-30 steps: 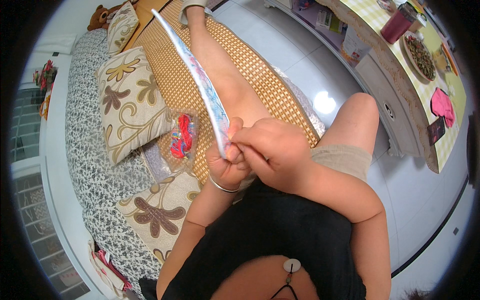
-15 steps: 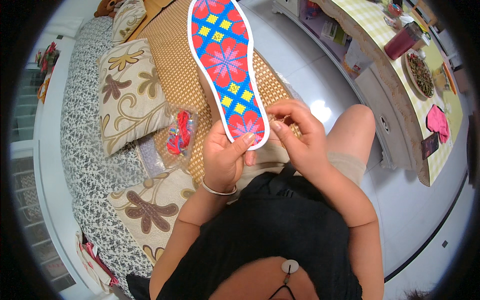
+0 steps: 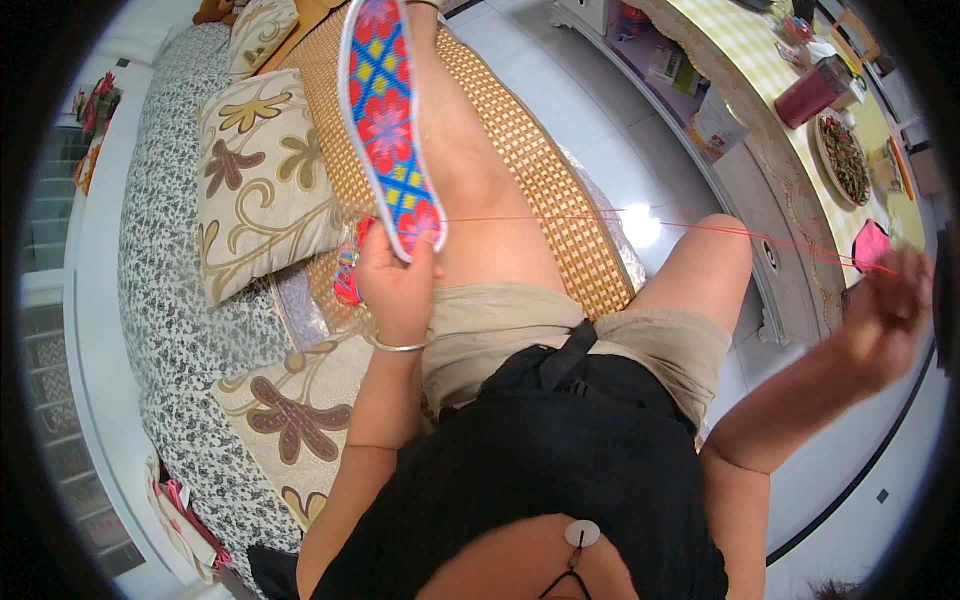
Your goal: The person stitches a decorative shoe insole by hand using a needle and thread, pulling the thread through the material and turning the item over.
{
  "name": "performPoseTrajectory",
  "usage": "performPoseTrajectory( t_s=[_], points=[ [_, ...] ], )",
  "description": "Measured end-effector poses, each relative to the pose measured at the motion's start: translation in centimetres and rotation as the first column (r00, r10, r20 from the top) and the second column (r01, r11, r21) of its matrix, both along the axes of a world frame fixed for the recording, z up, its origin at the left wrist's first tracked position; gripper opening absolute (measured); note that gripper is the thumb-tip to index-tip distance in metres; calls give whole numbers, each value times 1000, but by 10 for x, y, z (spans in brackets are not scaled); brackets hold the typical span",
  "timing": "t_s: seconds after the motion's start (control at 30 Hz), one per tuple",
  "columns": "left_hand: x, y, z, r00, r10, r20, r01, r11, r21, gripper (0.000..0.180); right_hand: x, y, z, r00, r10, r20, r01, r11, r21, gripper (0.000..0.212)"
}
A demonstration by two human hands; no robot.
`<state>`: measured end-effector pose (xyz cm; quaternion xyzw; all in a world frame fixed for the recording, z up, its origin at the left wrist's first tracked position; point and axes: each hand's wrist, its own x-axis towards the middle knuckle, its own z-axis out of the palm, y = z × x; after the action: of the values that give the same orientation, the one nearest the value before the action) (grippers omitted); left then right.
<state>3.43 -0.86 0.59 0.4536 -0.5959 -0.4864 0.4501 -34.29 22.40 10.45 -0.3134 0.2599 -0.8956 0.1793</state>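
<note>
Right hand (image 3: 890, 312) has swung far rightward from the insole (image 3: 383, 130), red thread (image 3: 520, 218) stretched between them; blur hides its exact hold. Left hand (image 3: 400, 278), the nearer, pinches the insole's near end, whose long axis runs forward, slightly leftward, from that grip.

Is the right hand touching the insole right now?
No, the right hand is well off to the right, with red thread stretched between it and the insole.

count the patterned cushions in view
3: the far cushion near the top edge, the middle cushion below it, and the near cushion, partly behind the left arm. Others may be hidden.
</note>
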Motion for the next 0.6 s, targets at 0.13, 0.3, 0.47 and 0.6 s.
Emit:
performPoseTrajectory(
  t_s=[0.13, 0.3, 0.47, 0.6],
  points=[
    [-5, 5, -1, 996, -31, -82, 35, 998, 49, 17, -32, 27, -16, 963, -269, -13, 270, 961, 64, 5],
    [-27, 36, 22, 949, -176, -263, 226, 958, 175, 14, 116, -72, -36, 908, -182, -376, 379, 740, 556, 15],
    [-32, 47, 33, 913, -257, -317, 330, 922, 202, 16, 177, -106, -65, 558, 71, -827, 416, 838, 352, 18],
    [-34, 52, 37, 905, -258, -339, 337, 920, 199, 17, 188, -108, -63, 473, 140, -870, 418, 833, 361, 19]
  ],
)
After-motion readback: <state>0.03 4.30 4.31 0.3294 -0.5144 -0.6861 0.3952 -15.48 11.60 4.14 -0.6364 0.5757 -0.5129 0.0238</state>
